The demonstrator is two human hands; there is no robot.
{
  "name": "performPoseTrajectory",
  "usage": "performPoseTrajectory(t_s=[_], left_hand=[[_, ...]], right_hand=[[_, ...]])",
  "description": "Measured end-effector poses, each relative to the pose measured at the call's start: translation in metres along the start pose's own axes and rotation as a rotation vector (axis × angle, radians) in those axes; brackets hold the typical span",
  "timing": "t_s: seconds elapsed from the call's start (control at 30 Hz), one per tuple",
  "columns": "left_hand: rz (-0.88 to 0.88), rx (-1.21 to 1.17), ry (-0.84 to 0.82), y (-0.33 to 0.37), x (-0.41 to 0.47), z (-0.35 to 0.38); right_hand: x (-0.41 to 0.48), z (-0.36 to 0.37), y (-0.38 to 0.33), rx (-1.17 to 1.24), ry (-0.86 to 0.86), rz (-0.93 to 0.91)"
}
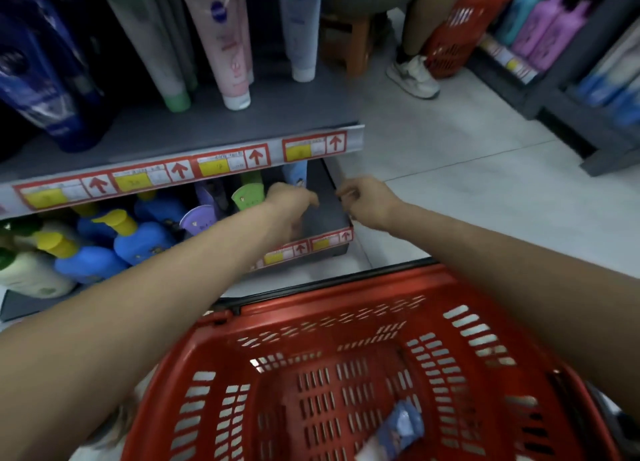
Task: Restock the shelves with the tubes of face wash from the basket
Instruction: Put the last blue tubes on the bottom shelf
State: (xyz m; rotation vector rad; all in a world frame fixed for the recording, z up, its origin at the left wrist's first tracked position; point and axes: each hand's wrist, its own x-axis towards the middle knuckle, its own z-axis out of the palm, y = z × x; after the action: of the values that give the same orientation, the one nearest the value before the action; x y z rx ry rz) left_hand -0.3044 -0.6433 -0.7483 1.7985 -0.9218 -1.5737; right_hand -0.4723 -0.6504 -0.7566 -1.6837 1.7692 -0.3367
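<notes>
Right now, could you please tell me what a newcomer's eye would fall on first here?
The big red basket fills the foreground, with one blue tube lying in it. Beyond it, the left hand and the right hand reach toward the right end of the lower shelf, the left one beside a green tube.

Dim, soft and motion-blurred throughout, the wide-angle view bows lines at the edges, with the upper shelf (145,138) recess darkest and the floor (467,169) brightest.
</notes>
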Motion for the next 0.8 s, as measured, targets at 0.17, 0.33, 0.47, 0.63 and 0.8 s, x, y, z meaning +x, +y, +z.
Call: performPoseTrajectory(t_s=[0.17, 0.33, 0.47, 0.63, 0.8], left_hand=[[0.264, 0.25, -0.084, 0.017, -0.083, -0.014], [0.48, 0.325, -0.16, 0.025, -0.153, -0.003], [0.576, 0.336, -0.318, 0.012, -0.186, 0.018], [0.66, 0.511, -0.512, -0.04, -0.194, 0.053], [0.62, 0.715, -0.632, -0.124, -0.176, 0.079]], right_hand=[[-0.084, -0.046, -0.003, 0.231, 0.088, -0.091], [-0.164, -0.087, -0.008, 0.29, 0.111, -0.159], [-0.225, -0.097, 0.015, 0.144, 0.095, -0.169], [-0.276, -0.086, 0.05, -0.05, 0.0, -0.157], [-0.295, -0.058, 0.079, -0.211, -0.003, -0.157]])
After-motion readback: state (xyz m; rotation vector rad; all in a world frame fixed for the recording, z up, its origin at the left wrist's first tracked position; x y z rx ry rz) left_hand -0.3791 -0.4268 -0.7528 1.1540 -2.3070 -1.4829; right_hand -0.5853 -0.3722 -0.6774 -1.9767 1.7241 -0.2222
